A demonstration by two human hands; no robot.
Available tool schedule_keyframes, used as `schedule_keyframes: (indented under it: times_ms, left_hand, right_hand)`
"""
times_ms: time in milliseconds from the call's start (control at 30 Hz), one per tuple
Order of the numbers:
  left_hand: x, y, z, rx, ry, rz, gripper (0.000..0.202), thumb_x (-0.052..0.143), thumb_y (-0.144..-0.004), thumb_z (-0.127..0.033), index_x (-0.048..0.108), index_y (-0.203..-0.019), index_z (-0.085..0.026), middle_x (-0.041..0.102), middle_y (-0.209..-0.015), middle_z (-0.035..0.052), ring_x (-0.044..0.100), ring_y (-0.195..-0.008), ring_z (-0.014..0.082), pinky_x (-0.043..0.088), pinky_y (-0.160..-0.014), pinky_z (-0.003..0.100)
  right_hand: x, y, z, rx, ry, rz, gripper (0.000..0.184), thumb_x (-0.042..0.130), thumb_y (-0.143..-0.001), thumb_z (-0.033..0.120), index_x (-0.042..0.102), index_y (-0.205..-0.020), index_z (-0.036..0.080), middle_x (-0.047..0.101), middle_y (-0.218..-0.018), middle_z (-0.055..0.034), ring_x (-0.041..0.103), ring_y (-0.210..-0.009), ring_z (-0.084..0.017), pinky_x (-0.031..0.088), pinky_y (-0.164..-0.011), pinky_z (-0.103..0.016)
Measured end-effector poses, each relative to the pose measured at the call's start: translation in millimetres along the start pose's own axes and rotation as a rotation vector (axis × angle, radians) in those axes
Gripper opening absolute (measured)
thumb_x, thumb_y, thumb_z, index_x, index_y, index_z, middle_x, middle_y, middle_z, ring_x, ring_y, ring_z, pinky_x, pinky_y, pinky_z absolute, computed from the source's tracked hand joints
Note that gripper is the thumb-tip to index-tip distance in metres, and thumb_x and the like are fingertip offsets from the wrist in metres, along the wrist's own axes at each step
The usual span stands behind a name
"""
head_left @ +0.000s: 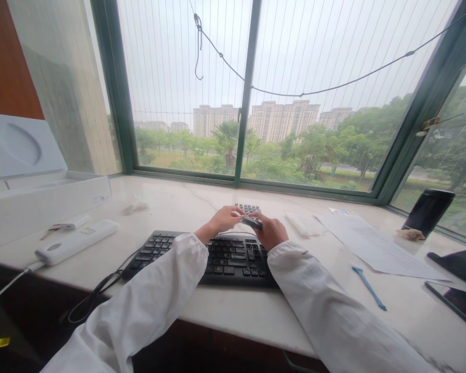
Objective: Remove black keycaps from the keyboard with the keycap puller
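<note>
A black keyboard [202,256] lies on the pale marble sill in front of me. Both hands hover over its far edge. My right hand [272,231] is closed around a small dark object [252,222], perhaps a keycap or small device. My left hand [223,218] pinches the same object from the left with its fingertips. Just behind the hands sits a small grey calculator or keypad [248,208]. Both arms wear white sleeves.
An open white box [42,199] and a white power strip [75,241] stand at left. Papers [373,243], a blue tool [368,287], a black phone [427,212] propped up and dark devices [456,300] lie at right. A cable [97,290] hangs off the front edge.
</note>
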State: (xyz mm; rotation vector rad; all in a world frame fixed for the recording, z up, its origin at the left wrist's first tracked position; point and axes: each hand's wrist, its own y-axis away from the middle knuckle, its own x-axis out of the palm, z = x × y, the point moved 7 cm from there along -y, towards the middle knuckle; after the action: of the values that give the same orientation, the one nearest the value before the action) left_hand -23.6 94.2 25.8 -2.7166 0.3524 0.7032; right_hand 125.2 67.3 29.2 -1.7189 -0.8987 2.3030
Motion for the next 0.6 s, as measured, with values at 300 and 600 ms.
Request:
schedule_keyframes:
  times_ms: [300, 600]
  left_hand:
    - [2.6, -5.0, 4.7, 0.039, 0.044, 0.018, 0.048, 0.061, -0.076, -0.055, 0.067, -0.096, -0.013, 0.069, -0.082, 0.0097, 0.051, -0.058, 0.0092, 0.034, -0.048, 0.018]
    - [-0.1, -0.4, -5.6, 0.038, 0.036, -0.009, 0.053, 0.062, -0.073, -0.058, 0.067, -0.099, -0.012, 0.068, -0.078, 0.0083, 0.048, -0.053, 0.0075, 0.033, -0.047, 0.018]
  right_hand:
    - [2.4, -3.5, -11.3, 0.067, -0.297, -0.065, 0.025, 0.058, -0.081, 0.048, 0.068, -0.096, 0.031, 0.071, -0.075, -0.0004, 0.066, -0.072, -0.020, 0.045, -0.066, -0.026]
    - [3.6, -6.1, -14.4, 0.074, -0.455, -0.076, 0.025, 0.061, -0.079, 0.043, 0.069, -0.095, 0.026, 0.070, -0.074, -0.0004, 0.064, -0.070, -0.019, 0.047, -0.069, -0.028]
